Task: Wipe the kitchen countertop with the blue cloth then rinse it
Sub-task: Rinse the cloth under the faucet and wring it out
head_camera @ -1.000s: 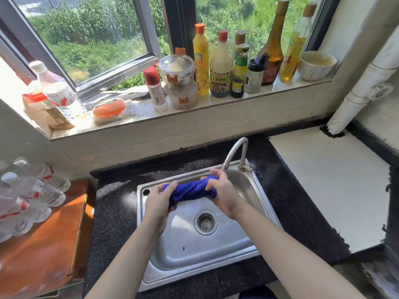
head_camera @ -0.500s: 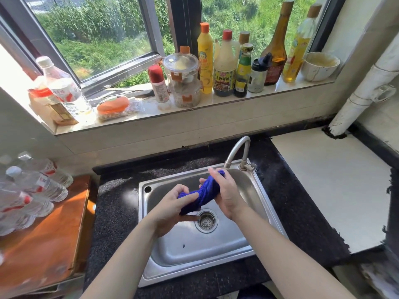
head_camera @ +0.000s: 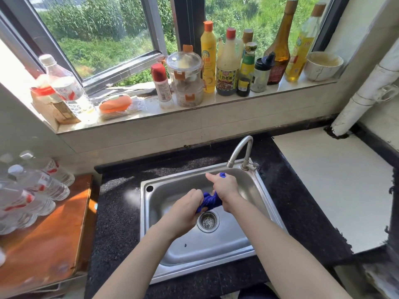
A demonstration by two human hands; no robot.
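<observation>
The blue cloth (head_camera: 210,200) is twisted into a tight rope above the steel sink (head_camera: 157,190), just over the drain (head_camera: 208,221). My left hand (head_camera: 185,210) grips its lower end with curled fingers. My right hand (head_camera: 224,190) grips its upper end, and a small blue tip pokes out above that fist. Most of the cloth is hidden inside both fists. The tap (head_camera: 241,152) stands behind the hands with no water visible at its spout. The black speckled countertop (head_camera: 118,212) surrounds the sink.
The window sill (head_camera: 216,102) holds several bottles, a jar and a bowl (head_camera: 323,65). A wooden board (head_camera: 49,234) with several water bottles (head_camera: 38,186) lies left of the counter. A white surface (head_camera: 332,184) and a white pipe (head_camera: 367,91) are at the right.
The cloth has gone from a near-level stretch to a steep, tighter twist. My left hand dropped toward the drain while my right hand stayed higher near the tap.
</observation>
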